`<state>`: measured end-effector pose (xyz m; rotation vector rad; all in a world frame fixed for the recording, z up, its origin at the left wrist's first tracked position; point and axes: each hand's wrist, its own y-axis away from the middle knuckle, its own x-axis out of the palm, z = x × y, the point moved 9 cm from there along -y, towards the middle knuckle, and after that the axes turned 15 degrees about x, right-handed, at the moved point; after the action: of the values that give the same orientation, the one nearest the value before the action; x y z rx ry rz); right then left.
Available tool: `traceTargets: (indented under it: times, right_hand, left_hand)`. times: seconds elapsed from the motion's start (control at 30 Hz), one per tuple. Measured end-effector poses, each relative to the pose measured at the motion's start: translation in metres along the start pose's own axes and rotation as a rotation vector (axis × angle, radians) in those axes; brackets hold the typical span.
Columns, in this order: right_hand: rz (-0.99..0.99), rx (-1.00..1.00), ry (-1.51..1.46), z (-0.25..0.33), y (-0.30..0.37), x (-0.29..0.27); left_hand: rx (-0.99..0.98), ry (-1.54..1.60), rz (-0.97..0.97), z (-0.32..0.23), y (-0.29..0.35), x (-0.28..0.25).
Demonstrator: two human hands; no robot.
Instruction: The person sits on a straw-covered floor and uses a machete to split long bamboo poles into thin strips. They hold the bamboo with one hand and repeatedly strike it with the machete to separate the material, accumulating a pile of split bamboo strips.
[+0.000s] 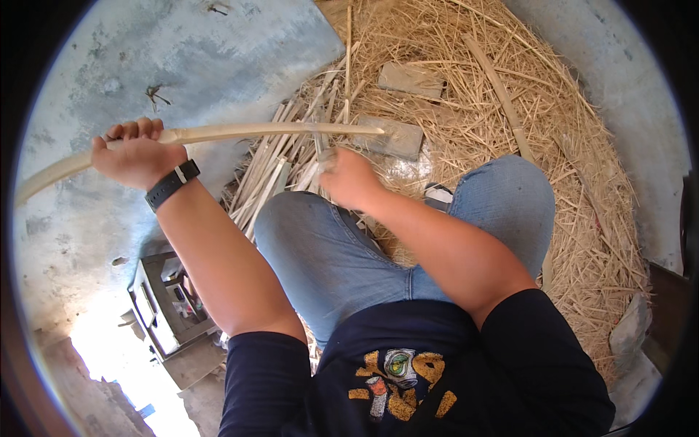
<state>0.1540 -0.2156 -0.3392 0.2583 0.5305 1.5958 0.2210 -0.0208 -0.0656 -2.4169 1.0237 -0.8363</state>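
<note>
A long pale split bamboo pole (218, 132) runs from the left rim to the middle of the head view, slightly bowed, its cut end tapering to a point. My left hand (138, 156), with a dark band at the wrist, is wrapped round it. Just below the pole near its pointed end, my right hand (353, 180) is closed round the handle of a knife. The knife's narrow grey blade (318, 138) crosses the bamboo; its full shape is hard to make out. A flat brownish block (404, 138) lies beyond the right hand, under the pole's tip.
Split bamboo strips (269, 167) lie in a pile left of my knees. Straw-like shavings (466, 124) spread over the floor ahead and to the right, with another flat block (411, 79) and a bamboo length (499, 91) on them. An open box (164, 309) with small items stands lower left.
</note>
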Motion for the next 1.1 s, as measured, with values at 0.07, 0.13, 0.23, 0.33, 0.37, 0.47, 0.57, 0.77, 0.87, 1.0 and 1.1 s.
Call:
traceTargets:
  times: [0.07,0.13,0.23,0.33,0.37,0.47,0.57,0.77,0.87,1.0,1.1]
  right_hand:
    - [0.016,-0.173,0.009,0.022,0.018,-0.001]
    - [0.065,-0.258,0.077,0.036,0.02,0.0]
    - [-0.041,-0.005,0.092,-0.012,-0.016,-0.013]
    - [-0.01,0.329,0.018,-0.047,-0.033,-0.019]
    - [-0.01,0.222,0.042,-0.037,-0.035,-0.016]
    - [-0.033,-0.071,0.162,0.013,0.004,-0.009]
    - [-0.071,-0.202,0.231,0.027,0.016,-0.007]
    - [-0.066,0.239,0.099,-0.037,-0.023,-0.024]
    - [-0.09,0.183,0.131,-0.036,-0.022,-0.021]
    - [-0.013,-0.042,0.197,0.013,0.002,-0.006]
    - [-0.013,-0.111,0.219,0.031,0.013,-0.01]
  left_hand:
    - [0.037,0.004,0.007,-0.001,-0.002,0.001]
    - [0.019,0.017,0.035,-0.004,0.001,0.009]
    - [0.015,0.008,0.034,-0.009,0.006,0.018]
    - [-0.01,0.01,0.026,-0.005,0.004,0.015]
    - [0.003,0.023,0.035,-0.006,0.0,0.017]
    - [0.003,0.019,0.032,-0.003,0.006,0.009]
    - [-0.001,0.007,0.026,-0.006,0.011,0.013]
    - [-0.019,0.017,0.028,-0.005,0.002,0.012]
    - [-0.012,0.027,0.034,-0.005,0.003,0.009]
    - [0.0,0.035,0.035,-0.004,0.005,0.011]
    - [0.016,0.046,0.065,-0.002,0.002,0.014]
